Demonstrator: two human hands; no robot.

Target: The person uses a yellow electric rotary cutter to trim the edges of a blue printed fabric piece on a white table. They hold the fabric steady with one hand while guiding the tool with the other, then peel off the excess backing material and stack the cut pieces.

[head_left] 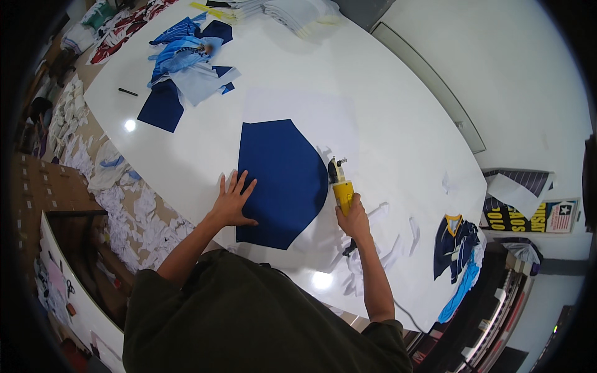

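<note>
A dark blue fabric panel [283, 180] with a curved right edge lies flat on the white table [385, 118]. My left hand [233, 202] rests on its left edge, fingers spread and stretched out. In my right hand [354, 219] is a yellow electric fabric cutter [343, 193], fingers wrapped round its body. The cutter's metal head [336, 168] is right beside the panel's curved edge; whether the blade touches the cloth I cannot tell. White offcut strips [388, 252] lie to the right of the panel, by my right forearm.
Blue and navy fabric pieces [186, 62] lie at the far left, near a black pen [128, 92]. Stacked white sheets [298, 15] sit at the far edge. A navy jersey [457, 245] lies at the right. A cord [407, 314] runs off the near edge. White scraps [140, 214] cover the floor.
</note>
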